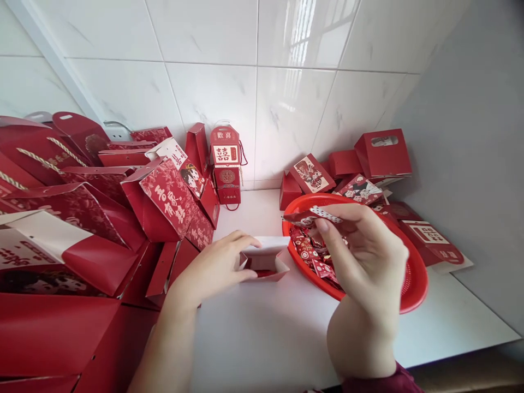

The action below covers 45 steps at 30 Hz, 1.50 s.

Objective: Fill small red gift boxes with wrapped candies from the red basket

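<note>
Here, red packet [305, 218] in right hand [366, 259], long axis sideways, tip leftward

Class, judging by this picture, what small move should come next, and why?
Probably shift the right hand left and lower its wrapped packet into the box: the left hand steadies that box, its top is open, and the packet is already lifted above the basket.

A socket [118, 132] sits on the tiled wall [213, 90].
</note>
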{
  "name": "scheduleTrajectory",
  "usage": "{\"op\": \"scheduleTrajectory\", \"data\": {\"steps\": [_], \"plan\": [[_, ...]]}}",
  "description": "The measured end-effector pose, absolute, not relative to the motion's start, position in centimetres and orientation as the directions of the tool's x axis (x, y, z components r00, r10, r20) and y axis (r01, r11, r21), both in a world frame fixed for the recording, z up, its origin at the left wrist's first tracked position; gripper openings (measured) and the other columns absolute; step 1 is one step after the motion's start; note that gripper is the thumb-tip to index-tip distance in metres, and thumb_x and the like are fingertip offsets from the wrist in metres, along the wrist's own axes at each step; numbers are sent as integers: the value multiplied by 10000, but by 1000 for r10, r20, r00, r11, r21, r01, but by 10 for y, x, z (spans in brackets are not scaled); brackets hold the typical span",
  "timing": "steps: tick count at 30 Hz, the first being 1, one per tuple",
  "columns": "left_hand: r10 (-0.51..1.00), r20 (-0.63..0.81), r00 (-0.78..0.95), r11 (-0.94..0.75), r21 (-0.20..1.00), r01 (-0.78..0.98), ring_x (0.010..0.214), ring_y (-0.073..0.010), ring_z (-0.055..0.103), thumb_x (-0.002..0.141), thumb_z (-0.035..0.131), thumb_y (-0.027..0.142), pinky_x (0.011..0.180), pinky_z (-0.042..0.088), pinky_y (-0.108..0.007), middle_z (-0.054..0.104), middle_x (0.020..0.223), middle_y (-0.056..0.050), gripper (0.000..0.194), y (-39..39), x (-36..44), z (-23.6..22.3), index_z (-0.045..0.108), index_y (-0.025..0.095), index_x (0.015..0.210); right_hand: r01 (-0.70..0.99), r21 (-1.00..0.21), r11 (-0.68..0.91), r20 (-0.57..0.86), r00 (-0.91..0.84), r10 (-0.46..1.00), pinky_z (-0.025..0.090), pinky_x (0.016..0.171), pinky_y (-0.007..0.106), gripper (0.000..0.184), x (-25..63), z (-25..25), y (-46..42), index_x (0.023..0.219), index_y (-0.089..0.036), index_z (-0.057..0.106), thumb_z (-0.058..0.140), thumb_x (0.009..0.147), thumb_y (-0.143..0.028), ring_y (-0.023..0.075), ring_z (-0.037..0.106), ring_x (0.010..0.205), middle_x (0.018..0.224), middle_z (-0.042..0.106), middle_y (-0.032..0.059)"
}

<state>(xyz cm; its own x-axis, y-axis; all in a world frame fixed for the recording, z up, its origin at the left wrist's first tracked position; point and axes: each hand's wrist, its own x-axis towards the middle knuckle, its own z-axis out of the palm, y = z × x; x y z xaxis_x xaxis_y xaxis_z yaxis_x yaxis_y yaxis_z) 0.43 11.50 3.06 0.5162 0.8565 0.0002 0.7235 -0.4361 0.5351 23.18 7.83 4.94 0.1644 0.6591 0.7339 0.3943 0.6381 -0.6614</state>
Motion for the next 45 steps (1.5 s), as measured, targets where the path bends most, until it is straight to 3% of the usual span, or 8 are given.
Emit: {"op": "scheduleTrajectory", "data": {"steps": [11, 16, 20, 26, 32, 36, 39, 45], "plan": [[822, -99, 560, -432, 531, 729, 923, -186, 620, 766, 712, 258, 833, 469, -299, 570, 1156, 26, 439, 107, 6, 36, 544, 341, 1163, 155, -553, 818, 804, -158, 573, 553, 753, 349, 315, 241, 59, 62, 1072, -193, 656, 556, 842, -2, 210, 657, 906, 965, 694, 59], [826, -71, 559, -437, 546, 714, 941, -198, 628, 775, 695, 255, 827, 474, -300, 581, 1136, 22, 372, 108, 6, 35, 551, 308, 1114, 403, -588, 701, 449, -558, 698, 520, 781, 283, 242, 234, 49, 87, 1084, -203, 642, 474, 941, -103, 156, 650, 866, 972, 678, 47], [846, -31, 533, -442, 519, 732, 1004, -223, 623, 787, 694, 291, 872, 465, -322, 572, 1221, 9, 460, 112, 5, 30, 522, 329, 1212, 643, -518, 565, 269, -504, 821, 513, 806, 309, 296, 227, 42, 95, 1158, -204, 618, 446, 937, -107, 180, 652, 900, 1027, 663, 75], [856, 4, 516, -443, 518, 731, 945, -220, 641, 880, 576, 376, 822, 467, -313, 620, 1201, -11, 324, 115, 3, 34, 550, 311, 1196, 630, -537, 561, 244, -520, 818, 502, 787, 315, 243, 242, 50, 83, 1152, -227, 594, 441, 971, -175, 182, 638, 891, 1034, 663, 48], [898, -44, 438, -345, 548, 762, 902, -230, 652, 817, 641, 344, 722, 455, -274, 690, 1067, -21, 625, 120, 0, 35, 410, 340, 1398, 739, -489, 464, 249, -391, 886, 506, 857, 372, 306, 254, 46, 89, 1264, -230, 530, 472, 964, -245, 218, 617, 1033, 1184, 625, 60], [875, -66, 479, -382, 515, 768, 775, -200, 637, 887, 520, 336, 657, 418, -252, 703, 917, 4, 276, 125, -3, 33, 650, 307, 1129, 761, -434, 482, 267, -403, 876, 462, 983, 420, 519, 249, 35, 101, 1396, -237, 408, 570, 903, -242, 248, 502, 1241, 1341, 533, 79], [870, -46, 491, -410, 486, 772, 684, -183, 602, 922, 439, 308, 616, 385, -249, 682, 780, 6, 280, 127, -3, 33, 707, 285, 996, 771, -403, 493, 233, -435, 870, 452, 997, 399, 632, 239, 28, 107, 1446, -221, 343, 609, 873, -232, 251, 477, 1272, 1396, 492, 93], [871, -66, 487, -369, 566, 737, 672, -186, 610, 905, 467, 404, 591, 387, -247, 689, 768, -3, 305, 127, -2, 32, 720, 260, 994, 839, -328, 434, 48, -444, 895, 476, 740, 318, 319, 219, 21, 119, 1201, -200, 587, 520, 895, -139, 251, 667, 930, 989, 703, 83]]}}
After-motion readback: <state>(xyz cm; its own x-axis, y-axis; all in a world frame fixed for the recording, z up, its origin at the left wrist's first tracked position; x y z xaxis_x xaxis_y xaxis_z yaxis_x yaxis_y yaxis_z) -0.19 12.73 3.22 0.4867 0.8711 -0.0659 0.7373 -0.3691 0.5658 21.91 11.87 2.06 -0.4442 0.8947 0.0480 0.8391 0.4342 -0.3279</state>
